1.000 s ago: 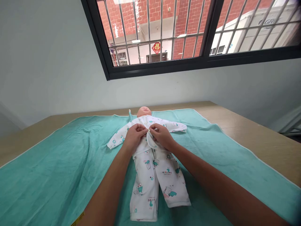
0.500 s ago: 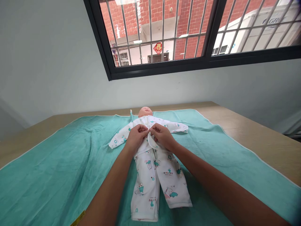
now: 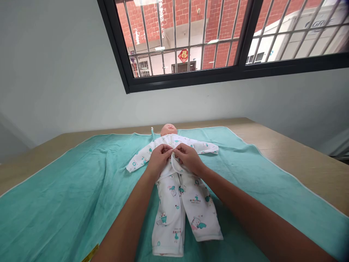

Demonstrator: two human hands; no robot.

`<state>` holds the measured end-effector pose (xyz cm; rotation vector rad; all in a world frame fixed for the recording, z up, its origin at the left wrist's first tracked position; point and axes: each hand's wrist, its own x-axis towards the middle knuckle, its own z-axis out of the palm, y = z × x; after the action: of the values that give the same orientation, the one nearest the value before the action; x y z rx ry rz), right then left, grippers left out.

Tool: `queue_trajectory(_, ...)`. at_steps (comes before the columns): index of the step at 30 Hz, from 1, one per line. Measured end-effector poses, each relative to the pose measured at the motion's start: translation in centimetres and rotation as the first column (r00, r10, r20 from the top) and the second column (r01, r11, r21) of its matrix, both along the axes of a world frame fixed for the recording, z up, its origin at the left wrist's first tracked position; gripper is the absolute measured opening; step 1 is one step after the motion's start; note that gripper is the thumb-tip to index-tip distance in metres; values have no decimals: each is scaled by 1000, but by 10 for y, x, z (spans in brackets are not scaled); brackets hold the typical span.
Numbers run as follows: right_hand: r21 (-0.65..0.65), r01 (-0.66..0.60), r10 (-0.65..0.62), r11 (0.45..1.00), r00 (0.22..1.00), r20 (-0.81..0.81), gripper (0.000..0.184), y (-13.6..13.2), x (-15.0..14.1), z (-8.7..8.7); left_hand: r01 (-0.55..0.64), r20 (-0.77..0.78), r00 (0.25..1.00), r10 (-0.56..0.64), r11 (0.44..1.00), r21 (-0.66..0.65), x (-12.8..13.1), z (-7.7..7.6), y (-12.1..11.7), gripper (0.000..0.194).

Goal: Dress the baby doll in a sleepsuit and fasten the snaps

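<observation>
A baby doll [image 3: 168, 129] lies on its back, head toward the wall, dressed in a white printed baby jacket [image 3: 140, 157] and white printed baby pants [image 3: 169, 214]. Over its chest, my left hand [image 3: 160, 157] pinches the jacket's front edge from the left. My right hand [image 3: 189, 157] pinches the same front opening from the right, its fingertips meeting those of the left. Below the fingers a white-trimmed flap of the jacket curls open. Whatever fastener sits between the fingertips is hidden. Both sleeves spread outward, and the pant legs stretch toward me.
Under the doll a teal blanket [image 3: 68, 196] with some folds covers much of the wooden table [image 3: 300, 160]. Behind the table rises a pale wall [image 3: 68, 72] with a barred, dark-framed window [image 3: 185, 83]. A small yellow item [image 3: 91, 253] shows by my left forearm.
Almost nothing differs. Both hands stay at the jacket's front, with only a very slight shift of the fingers.
</observation>
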<state>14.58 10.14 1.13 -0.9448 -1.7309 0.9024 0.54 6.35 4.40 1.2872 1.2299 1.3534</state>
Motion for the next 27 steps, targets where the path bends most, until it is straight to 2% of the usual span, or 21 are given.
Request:
queue_trajectory(4,20,-11,10,1000,999,37,23,-1,1,1,-7,15,1000,7,1000,3,0,-2,3,15)
queue_trajectory(8,99,13,-25,995,993,117,21,-1,1,2,-23,-6,1000,23,1000,16,0,-3,3,14)
queue_trajectory(14,147,38,-61,988,986,156,17,-3,-1,3,-46,-29,998,47,999,19,1,-2,2,11)
queue_trajectory(27,164,85,-112,983,980,165,20,-5,-2,3,-102,-93,990,104,994,27,1,-3,3,10)
